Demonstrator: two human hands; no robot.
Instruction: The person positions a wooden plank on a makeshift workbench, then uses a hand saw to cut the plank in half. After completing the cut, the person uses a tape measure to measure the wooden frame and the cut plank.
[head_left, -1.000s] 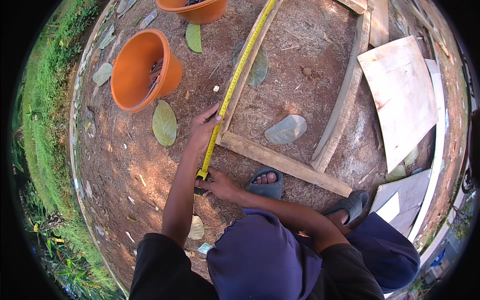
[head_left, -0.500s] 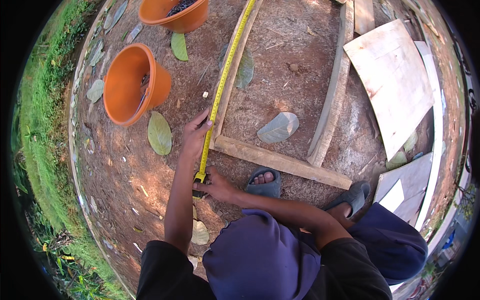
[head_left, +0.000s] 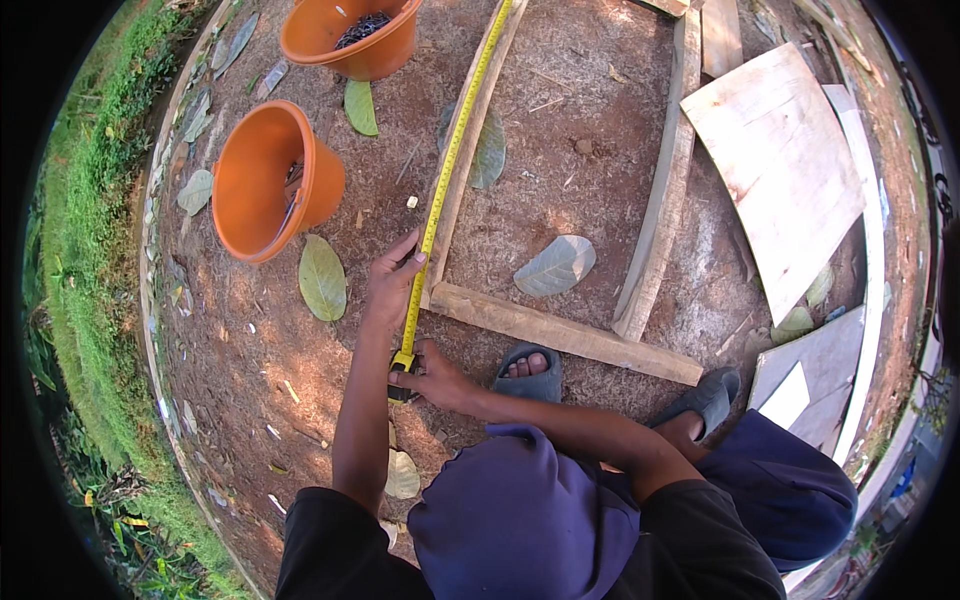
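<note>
A yellow tape measure (head_left: 403, 374) with a black-and-yellow case sits in my right hand (head_left: 440, 379), whose fingers close round it. Its yellow blade (head_left: 441, 203) is drawn out along the left side piece (head_left: 473, 130) of a wooden frame, running off past the top of the view. My left hand (head_left: 389, 283) pinches the blade close to the frame's near left corner, thumb on top. The frame's near crosspiece (head_left: 560, 331) extends to the right beyond the right side piece (head_left: 662, 195). The blade's far end is out of view.
Two orange buckets, a near one (head_left: 325, 185) and a far one (head_left: 392, 50) holding dark nails or similar bits, stand left of the frame. Plywood sheets (head_left: 778, 165) lie at the right. A large leaf (head_left: 556, 266) rests inside the frame. My sandalled foot (head_left: 530, 372) is beside the crosspiece.
The whole scene sits slightly lower in the view. Both hands keep their hold on the tape measure, with little visible movement against the frame.
</note>
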